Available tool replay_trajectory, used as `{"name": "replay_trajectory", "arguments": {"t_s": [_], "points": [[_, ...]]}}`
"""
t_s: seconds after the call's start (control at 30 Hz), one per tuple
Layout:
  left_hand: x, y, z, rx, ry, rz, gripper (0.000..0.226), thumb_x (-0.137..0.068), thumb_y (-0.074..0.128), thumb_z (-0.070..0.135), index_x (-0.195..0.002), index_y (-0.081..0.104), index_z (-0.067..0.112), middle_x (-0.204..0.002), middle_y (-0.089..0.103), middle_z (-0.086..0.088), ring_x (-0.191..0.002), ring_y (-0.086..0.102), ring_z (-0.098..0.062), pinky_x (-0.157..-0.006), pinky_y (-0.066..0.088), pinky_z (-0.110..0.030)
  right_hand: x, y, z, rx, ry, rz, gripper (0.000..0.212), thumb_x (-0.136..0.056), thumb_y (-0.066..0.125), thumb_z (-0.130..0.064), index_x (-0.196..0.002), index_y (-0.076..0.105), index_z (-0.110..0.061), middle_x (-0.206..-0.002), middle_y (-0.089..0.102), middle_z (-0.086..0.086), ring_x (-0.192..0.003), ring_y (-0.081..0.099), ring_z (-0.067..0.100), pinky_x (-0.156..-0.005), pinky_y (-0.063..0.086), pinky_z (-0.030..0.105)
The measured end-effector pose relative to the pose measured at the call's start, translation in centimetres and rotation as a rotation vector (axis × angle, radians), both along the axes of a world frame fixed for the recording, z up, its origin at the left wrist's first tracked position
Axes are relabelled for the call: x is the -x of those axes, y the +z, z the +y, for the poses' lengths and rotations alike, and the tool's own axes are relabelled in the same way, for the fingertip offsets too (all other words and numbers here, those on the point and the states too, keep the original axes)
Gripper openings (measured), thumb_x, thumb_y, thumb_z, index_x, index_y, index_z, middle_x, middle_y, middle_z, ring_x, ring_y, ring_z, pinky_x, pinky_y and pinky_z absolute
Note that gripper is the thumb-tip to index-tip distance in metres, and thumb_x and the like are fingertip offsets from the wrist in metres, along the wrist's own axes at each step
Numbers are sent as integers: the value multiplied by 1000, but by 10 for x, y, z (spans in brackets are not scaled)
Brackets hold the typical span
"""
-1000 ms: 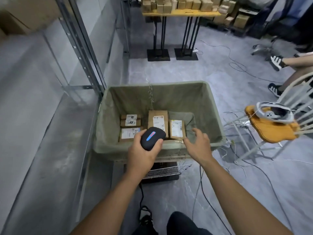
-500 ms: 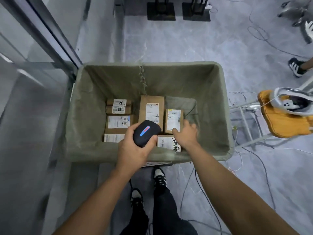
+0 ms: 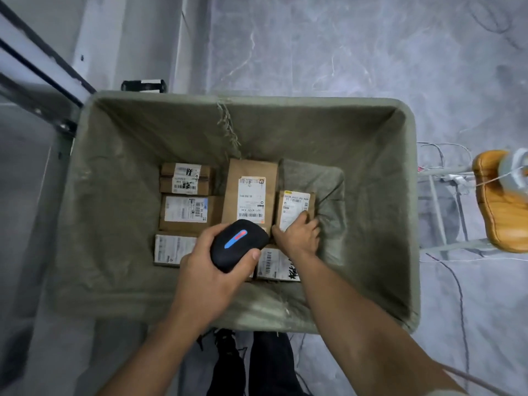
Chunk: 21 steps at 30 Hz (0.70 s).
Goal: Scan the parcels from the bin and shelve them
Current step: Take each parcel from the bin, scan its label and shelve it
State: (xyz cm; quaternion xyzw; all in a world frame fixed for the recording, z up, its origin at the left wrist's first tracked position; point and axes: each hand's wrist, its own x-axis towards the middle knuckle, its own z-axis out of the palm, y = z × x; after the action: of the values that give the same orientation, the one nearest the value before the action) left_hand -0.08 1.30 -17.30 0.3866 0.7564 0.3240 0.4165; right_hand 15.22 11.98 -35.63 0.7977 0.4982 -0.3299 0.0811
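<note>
My left hand (image 3: 210, 277) grips a matt black plastic scanner (image 3: 238, 245). My right hand (image 3: 298, 237) touches a small brown cardboard parcel (image 3: 295, 208) with a smooth white paper label, inside the coarse olive cloth bin (image 3: 120, 172).

Light dim, cool, diffuse; source seems to be overhead, though none shows. Bin (image 3: 405, 212) interior darkest, soft shadow along its right wall and corners. No glare. Strong wide-angle bending at edges. Shelf frame (image 3: 43, 72) and orange cushion (image 3: 497, 207) smeared; parcel labels (image 3: 251, 198) partly legible.
</note>
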Motion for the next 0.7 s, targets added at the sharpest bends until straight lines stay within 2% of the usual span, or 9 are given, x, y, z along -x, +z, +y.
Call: {"name": "replay_trajectory", "arguments": {"t_s": [0.07,0.17,0.43,0.5,0.6,0.7], "points": [[0,-1,2,20,1,10,52,-74,91,42,-117,62,40,-103,67,36,-94,67,9,-75,48,-5,3,-6,0,-5,8,-25,89,-79,71,-59,-141,28,-12,-142,36,22,-129,41,41,-107,38,47],[1,-3,3,37,4,24,49,-76,89,32,-116,63,39,-100,68,36,-93,67,10,-74,46,-3,4,-10,2,-12,9,-46,85,-77,73,-57,-134,29,-12,-138,39,22,-126,43,41,-105,39,47],[4,4,3,55,34,8,48,-77,89,38,-116,62,39,-99,68,37,-92,66,10,-74,47,-5,-9,17,9,-73,59,-64,85,-72,73,-62,-129,33,-13,-132,43,19,-120,44,37,-99,38,44],[5,8,1,44,41,4,50,-76,89,44,-118,62,39,-101,67,37,-93,66,9,-77,50,-10,-14,32,11,-108,68,-51,86,-71,73,-62,-130,33,-14,-131,42,17,-119,44,36,-99,38,44],[5,17,-3,23,52,-5,45,-77,87,40,-112,60,45,-101,66,39,-93,66,9,-78,51,-19,-20,56,13,-173,98,-23,85,-71,73,-60,-131,34,-14,-131,41,16,-118,43,36,-100,37,46],[6,30,-8,-22,69,1,48,-72,87,51,-111,59,47,-99,66,40,-93,66,10,-78,49,-16,-22,80,14,-231,185,17,90,-70,72,-62,-136,33,-14,-134,39,15,-121,41,37,-104,36,48]]}}
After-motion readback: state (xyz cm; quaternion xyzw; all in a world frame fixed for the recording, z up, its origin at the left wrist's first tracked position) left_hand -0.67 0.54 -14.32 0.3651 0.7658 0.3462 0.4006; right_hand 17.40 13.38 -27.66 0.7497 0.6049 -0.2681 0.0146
